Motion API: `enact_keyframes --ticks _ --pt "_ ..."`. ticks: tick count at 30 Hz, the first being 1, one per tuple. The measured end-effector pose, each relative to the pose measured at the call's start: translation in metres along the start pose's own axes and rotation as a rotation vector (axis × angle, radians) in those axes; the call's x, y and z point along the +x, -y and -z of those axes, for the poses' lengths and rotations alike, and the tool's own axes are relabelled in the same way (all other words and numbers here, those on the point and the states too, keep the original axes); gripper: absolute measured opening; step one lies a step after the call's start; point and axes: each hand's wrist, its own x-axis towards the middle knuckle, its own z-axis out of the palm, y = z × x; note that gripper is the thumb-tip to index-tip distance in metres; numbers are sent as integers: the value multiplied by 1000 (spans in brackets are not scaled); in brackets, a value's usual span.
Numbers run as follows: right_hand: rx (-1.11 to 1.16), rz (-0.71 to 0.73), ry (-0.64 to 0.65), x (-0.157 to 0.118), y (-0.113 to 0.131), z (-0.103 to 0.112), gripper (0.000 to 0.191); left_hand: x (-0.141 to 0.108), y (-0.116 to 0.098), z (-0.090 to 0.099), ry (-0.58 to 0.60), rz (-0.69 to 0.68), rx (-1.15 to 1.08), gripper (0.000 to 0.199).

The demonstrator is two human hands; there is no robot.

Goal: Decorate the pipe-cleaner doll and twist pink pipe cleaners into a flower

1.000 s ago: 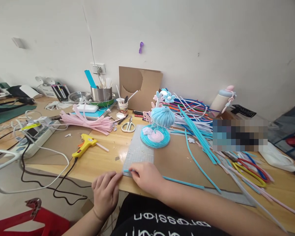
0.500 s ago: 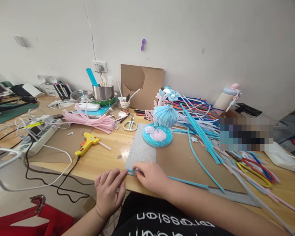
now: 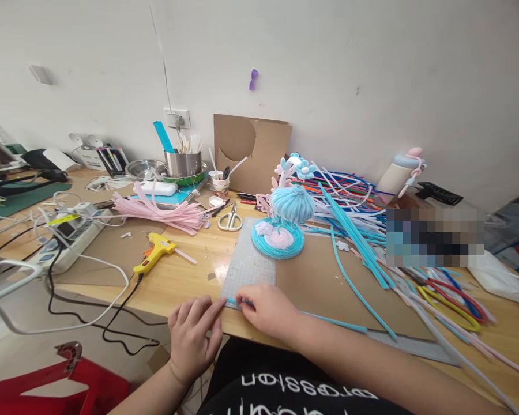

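Observation:
A light-blue pipe cleaner [image 3: 335, 321] lies along the table's front edge, its left end reaching between my hands. My left hand [image 3: 195, 329] has its fingers together, with the index fingertip and thumb at that left end. Just to the right, my right hand [image 3: 269, 311] pinches the same pipe cleaner and hides part of it. Both hands rest by the near corner of the grey cutting mat [image 3: 248, 265]. Beyond them stands a pipe-cleaner lamp-like piece with a pleated blue shade [image 3: 292, 204], blue and pink flowers, and a round coiled base [image 3: 281, 249].
To the left lie a yellow glue gun [image 3: 155, 253], scissors [image 3: 230, 221], a pink pipe-cleaner bundle [image 3: 164, 214] and a power strip [image 3: 73, 245] with trailing cables. Cardboard [image 3: 328, 288] covers part of the mat. Loose blue pipe cleaners [image 3: 354, 236] and a bottle [image 3: 395, 176] are at the right.
The view has shifted very slightly. Both hands stay at the same spot on the pipe cleaner, with hardly any movement.

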Motion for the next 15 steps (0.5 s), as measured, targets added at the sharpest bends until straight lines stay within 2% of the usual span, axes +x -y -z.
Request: enact_keyframes --ticks 4,7,11,15 --pt "-35 38 32 2 0 1 17 -1 1 0 7 -8 10 35" --pt "-165 105 79 4 4 7 17 -1 1 -1 2 -7 16 35" --pt "-409 297 161 11 13 19 14 -1 2 -2 -10 -6 20 34" --pt "-542 458 215 23 21 27 15 1 0 0 -29 -11 14 31"
